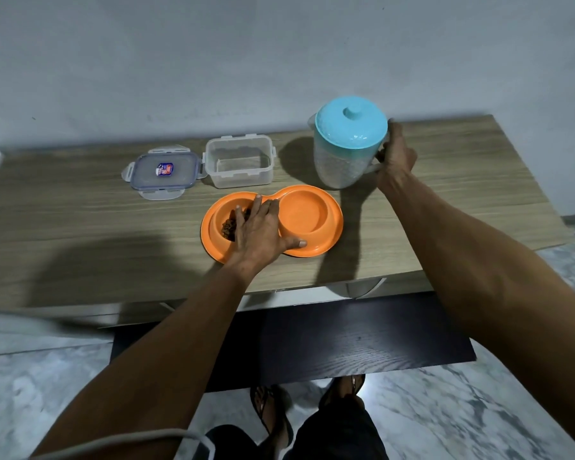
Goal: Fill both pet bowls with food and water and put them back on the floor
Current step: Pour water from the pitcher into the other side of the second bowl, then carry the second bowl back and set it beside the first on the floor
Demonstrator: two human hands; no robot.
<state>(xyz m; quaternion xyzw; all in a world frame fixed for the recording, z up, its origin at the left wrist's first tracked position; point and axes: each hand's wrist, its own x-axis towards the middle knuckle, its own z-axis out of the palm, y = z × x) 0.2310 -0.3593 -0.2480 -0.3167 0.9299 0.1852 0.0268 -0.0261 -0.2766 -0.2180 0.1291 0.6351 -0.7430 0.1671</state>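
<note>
An orange double pet bowl (326, 227) lies on the wooden table (80, 234). Its left well holds brown kibble (229, 226); its right well looks empty. My left hand (261, 229) rests flat on the bowl's middle, fingers spread over the left well, thumb on the front rim. My right hand (395, 157) is closed around the handle of a clear jug (341, 161) with a turquoise lid (351, 122), standing behind the bowl on the right.
A clear empty food container (239, 161) stands behind the bowl, its lid (163, 171) lying to its left. A dark lower shelf (346, 340) juts out under the table. A marble-patterned floor, my feet in sandals and a white cable (130, 438) are below.
</note>
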